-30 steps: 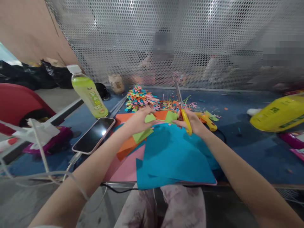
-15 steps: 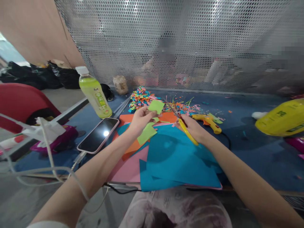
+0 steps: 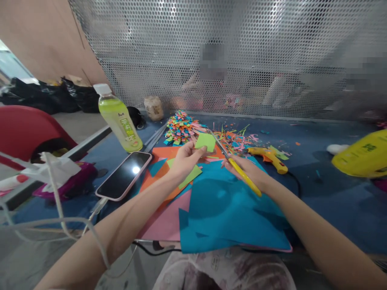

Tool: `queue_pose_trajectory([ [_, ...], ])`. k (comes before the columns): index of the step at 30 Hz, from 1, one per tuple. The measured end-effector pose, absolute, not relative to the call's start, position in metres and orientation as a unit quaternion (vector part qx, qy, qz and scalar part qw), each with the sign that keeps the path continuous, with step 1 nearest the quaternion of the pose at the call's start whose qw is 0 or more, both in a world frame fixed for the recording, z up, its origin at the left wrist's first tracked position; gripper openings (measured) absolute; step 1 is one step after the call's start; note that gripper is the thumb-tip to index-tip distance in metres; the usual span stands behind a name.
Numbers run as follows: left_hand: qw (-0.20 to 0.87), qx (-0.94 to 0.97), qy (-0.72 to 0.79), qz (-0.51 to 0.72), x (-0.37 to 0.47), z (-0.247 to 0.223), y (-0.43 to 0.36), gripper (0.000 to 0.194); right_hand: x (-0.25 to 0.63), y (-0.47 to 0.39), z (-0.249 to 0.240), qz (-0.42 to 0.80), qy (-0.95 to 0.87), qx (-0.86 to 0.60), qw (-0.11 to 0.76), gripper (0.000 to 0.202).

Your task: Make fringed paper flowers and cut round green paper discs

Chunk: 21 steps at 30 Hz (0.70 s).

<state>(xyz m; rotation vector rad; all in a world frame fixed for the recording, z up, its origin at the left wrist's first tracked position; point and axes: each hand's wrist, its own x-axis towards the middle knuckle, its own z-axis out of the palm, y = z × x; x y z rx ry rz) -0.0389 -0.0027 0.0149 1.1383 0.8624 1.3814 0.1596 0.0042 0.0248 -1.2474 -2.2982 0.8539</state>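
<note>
A person is wearing pale trousers (image 3: pixel 248 268), with blotches of muted mauve spreading unevenly across the cloth in a pattern resembling tie-dye. Small, faint markings (image 3: pixel 215 262), too blurred to read, are showing on the fabric. The left forearm (image 3: pixel 123 221) and right forearm (image 3: pixel 314 225) are showing bare, as are the left hand (image 3: pixel 186 160) and right hand (image 3: pixel 249 171).

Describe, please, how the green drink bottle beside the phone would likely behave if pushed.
The drink bottle looks nearly full, so it is probably fairly heavy for its size. Tall and narrow, it might tip if pushed near its white cap. Its rounded sides suggest it could then roll.
</note>
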Motion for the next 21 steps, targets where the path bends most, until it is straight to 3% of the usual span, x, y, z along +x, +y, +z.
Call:
queue_pose_trajectory([
  [21,0.549,0.508,0.371,0.551,-0.0375,0.0231,-0.011,0.035,0.1584,0.0007,0.0286,0.343,-0.804,-0.444,0.197,0.032],
])
